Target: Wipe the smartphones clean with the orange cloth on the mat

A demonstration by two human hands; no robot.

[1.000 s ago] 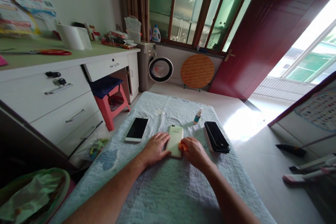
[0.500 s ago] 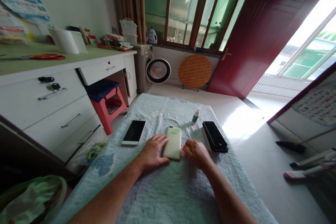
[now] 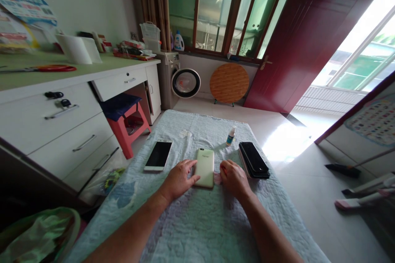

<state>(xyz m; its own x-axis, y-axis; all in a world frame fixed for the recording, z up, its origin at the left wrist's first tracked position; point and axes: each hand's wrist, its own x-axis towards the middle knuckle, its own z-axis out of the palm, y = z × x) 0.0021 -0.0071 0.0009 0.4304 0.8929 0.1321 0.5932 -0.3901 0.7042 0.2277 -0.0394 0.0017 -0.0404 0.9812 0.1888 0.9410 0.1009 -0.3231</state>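
Note:
A gold smartphone lies back-up on the cloth-covered table, its camera end pointing away from me. My left hand rests at its left side, fingers apart, with fingertips and thumb at the phone's edge. Just right of the phone, my right hand is closed, and whatever it holds is hidden. To the left lies a white smartphone with its dark screen up. A stack of phones with a black smartphone on top sits right of my right hand. Beyond stands a small spray bottle.
A white desk with drawers runs along the left, a red stool beneath it. A bin stands at lower left. Toward the back are a washing machine with its door ajar, a round wooden tabletop and a red door.
My right hand has shifted slightly right, and the orange thing that showed at its fingers is now out of sight. My left thumb has moved up along the phone's edge.

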